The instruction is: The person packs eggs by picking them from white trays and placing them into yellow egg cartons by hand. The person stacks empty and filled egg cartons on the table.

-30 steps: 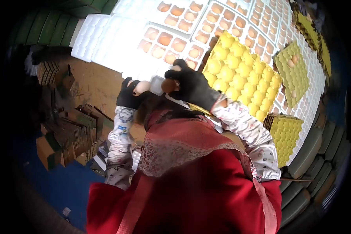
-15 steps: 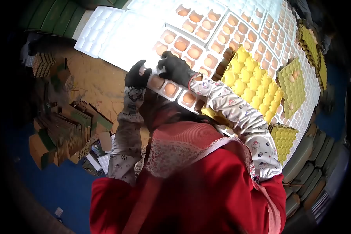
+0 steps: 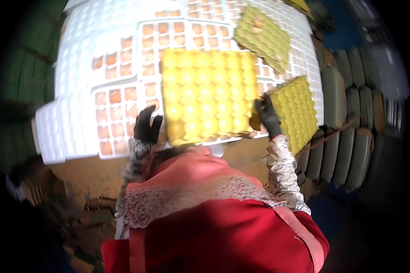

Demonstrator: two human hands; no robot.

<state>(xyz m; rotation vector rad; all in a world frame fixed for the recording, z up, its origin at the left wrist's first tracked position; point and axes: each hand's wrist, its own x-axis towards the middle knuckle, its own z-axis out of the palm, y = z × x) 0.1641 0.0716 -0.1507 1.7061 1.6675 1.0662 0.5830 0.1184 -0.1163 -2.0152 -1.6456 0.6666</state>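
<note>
A yellow egg tray (image 3: 209, 95) lies before me on top of white trays, its cups looking vacant. My left hand (image 3: 148, 126), in a black glove, is just left of it with thumb and fingers apart, over the edge of a white plastic tray (image 3: 99, 152) of brown eggs (image 3: 116, 111). At the yellow tray's lower right corner is my right hand (image 3: 269, 119), also gloved, its fingers spread; whether it touches the rim I cannot make out. Another yellow egg tray (image 3: 296, 111) sits tilted right beside that hand.
Farther back, an olive-yellow tray (image 3: 271, 45) carries a few eggs. White lidded or upturned trays (image 3: 68, 127) cover the left side of the table. Grey-green bundles (image 3: 335, 100) are stacked at the right, and folded cardboard (image 3: 93, 223) lies low on the left.
My view has swung to the right. Both hands have come off the white egg tray they were at; the right has moved across to the yellow tray's far side, the left stays near the white tray.
</note>
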